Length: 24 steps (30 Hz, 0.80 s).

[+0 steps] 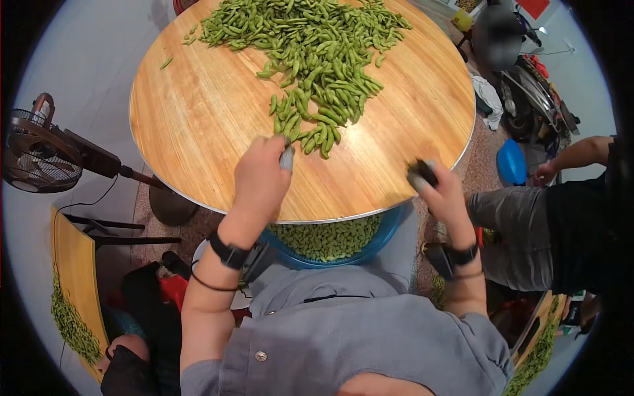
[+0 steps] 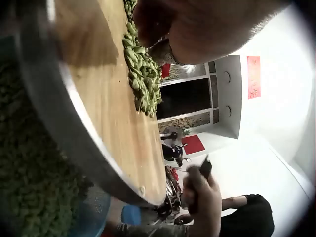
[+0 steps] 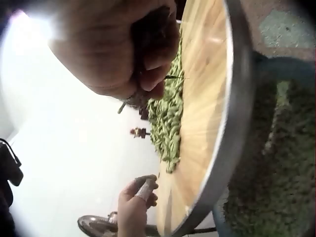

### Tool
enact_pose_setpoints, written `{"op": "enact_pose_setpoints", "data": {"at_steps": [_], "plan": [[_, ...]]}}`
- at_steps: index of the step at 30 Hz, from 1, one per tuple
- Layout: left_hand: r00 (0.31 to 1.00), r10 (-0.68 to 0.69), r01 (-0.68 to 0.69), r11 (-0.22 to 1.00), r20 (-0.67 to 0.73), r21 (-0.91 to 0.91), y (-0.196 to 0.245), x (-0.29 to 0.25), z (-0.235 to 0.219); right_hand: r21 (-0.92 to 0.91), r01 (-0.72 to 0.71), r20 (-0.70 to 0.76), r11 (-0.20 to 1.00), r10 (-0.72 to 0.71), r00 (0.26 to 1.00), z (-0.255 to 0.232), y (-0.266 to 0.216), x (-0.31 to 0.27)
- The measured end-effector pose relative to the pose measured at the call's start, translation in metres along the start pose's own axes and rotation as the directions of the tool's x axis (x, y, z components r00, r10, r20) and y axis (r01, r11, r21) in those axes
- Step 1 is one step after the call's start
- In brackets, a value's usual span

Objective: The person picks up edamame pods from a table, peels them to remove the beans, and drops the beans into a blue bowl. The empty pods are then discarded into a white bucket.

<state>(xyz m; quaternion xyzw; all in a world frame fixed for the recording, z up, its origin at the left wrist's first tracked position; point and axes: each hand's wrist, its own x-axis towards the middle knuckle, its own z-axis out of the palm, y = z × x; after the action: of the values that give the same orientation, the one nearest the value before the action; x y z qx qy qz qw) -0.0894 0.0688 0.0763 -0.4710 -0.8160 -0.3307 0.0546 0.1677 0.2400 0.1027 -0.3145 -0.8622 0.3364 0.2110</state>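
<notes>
Green soybean pods [image 1: 323, 72] lie in a heap on the round wooden table [image 1: 191, 125]. At the near tip of the heap is my left hand [image 1: 261, 173], its fingers curled and a grey wrap on the thumb. I cannot tell whether a pod is in its fingertips. My right hand [image 1: 444, 191] is over the right edge of the table, apart from the heap, and also has a grey wrap. It grips a small dark object [image 2: 206, 165], blurred and mostly hidden by the fingers.
Under the near table edge stands a blue basin [image 1: 389, 231] of shelled beans [image 1: 327, 239]. A fan [image 1: 46, 148] is at the left. Another person [image 1: 528, 231] is close on the right. More pods lie on a side table [image 1: 76, 264] at lower left.
</notes>
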Motion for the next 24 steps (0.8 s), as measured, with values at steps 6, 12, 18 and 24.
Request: {"op": "enact_pose_setpoints", "data": {"at_steps": [6,12,18,24], "plan": [[0.992,-0.090,0.070,0.977,0.094,0.201,-0.006,0.046,0.033,-0.384,-0.121,-0.043,0.915,0.114,0.993,-0.042,0.053,-0.096],[0.934,-0.236,0.169,0.954,0.270,0.249,-0.009,0.073,0.033,-0.384,-0.284,-0.073,0.879,0.277,0.958,-0.034,0.050,-0.105],[0.932,-0.175,0.128,0.978,0.317,0.162,-0.010,0.068,0.029,-0.140,0.091,0.034,0.986,-0.087,0.996,0.008,0.004,-0.061],[0.883,-0.355,0.452,0.819,0.307,-0.354,0.000,0.050,0.004,0.138,0.259,0.211,0.956,-0.284,0.935,0.039,-0.016,-0.033]]}}
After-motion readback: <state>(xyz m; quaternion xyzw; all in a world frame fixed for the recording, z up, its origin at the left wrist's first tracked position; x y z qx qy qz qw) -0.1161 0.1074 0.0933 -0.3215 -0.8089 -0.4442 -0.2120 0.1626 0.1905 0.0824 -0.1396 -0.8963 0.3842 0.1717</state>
